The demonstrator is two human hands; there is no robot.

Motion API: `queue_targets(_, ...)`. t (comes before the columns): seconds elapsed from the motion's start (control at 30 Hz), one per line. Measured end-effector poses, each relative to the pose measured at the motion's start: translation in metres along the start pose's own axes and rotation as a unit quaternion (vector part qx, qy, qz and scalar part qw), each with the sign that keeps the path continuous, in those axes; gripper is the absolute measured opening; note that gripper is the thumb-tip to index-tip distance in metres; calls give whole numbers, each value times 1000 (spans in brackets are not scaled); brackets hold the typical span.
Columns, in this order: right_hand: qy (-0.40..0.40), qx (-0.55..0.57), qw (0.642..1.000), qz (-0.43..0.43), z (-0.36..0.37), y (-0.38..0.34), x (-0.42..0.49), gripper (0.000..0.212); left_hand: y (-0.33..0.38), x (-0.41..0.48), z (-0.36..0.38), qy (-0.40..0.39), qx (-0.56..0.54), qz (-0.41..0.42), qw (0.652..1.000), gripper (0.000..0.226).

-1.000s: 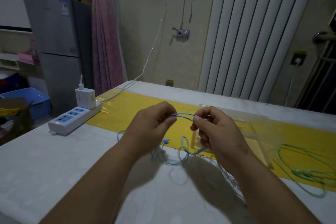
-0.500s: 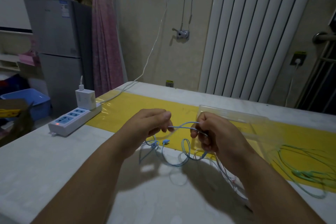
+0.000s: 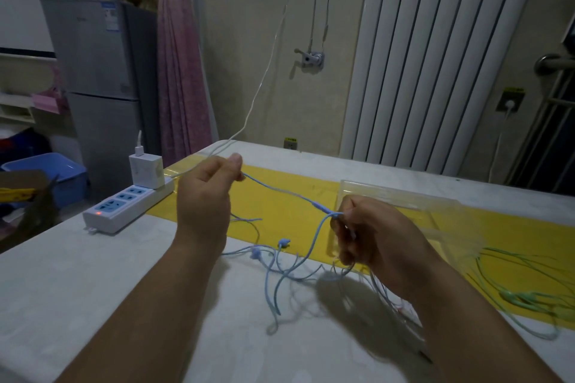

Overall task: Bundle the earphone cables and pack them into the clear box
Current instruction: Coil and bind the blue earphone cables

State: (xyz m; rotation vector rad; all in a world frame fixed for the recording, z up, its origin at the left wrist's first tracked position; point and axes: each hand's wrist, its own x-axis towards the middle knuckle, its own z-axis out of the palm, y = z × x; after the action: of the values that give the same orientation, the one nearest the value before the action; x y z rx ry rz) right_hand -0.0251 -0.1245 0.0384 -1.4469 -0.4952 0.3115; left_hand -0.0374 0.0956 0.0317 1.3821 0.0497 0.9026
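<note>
Now left hand (image 3: 203,196) pinches the thin blue earphone cable (image 3: 280,190) taut; right hand (image 3: 373,236) pinches it beside the clear rectangular plastic box (image 3: 404,197).

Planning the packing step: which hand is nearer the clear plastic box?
Right. The right hand, pinching the blue earphone cable, is in front of the clear plastic box; the left hand holds the cable well to its left.

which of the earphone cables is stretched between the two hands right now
The blue cable, held taut between the left hand and right hand. The green cable lies loose and untouched on the table to the right.
</note>
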Motion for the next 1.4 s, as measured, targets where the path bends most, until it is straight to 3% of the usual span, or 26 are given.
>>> queue_targets(0.1,27,30,999,-10,-5,-2,0,13,-1,6,-7,101,8,-21,995,33)
queue_targets(0.23,53,42,997,-45,-6,-1,1,14,-2,3,-1,121,101,-23,987,35)
queue_targets(0.4,80,20,995,-63,-1,1,2,31,-8,1,0,42,271,7,961,13)
queue_targets(0.57,98,-27,993,-63,6,3,2,37,-14,-4,1,-118,458,19,881,7)
queue_targets(0.63,99,-33,993,-62,9,3,2,39,-17,-5,2,-155,448,53,879,18)
queue_targets(0.73,94,-33,993,-59,12,0,0,40,-11,-10,6,-216,292,120,924,31)
queue_targets(0.8,89,-38,994,-56,13,-1,-1,39,-8,-15,9,-281,234,130,922,36)
queue_targets(0.93,82,-40,994,-53,15,0,-1,39,-9,-22,16,-327,240,99,909,13)
queue_targets(1.0,85,-44,993,-68,14,1,0,39,-9,-22,18,-309,221,96,920,20)
queue_targets(1.17,69,1,995,-77,8,-2,0,28,-5,-13,14,-163,99,68,979,27)
queue_targets(1.4,53,111,988,-92,5,-4,2,28,-10,1,3,15,35,-11,999,33)
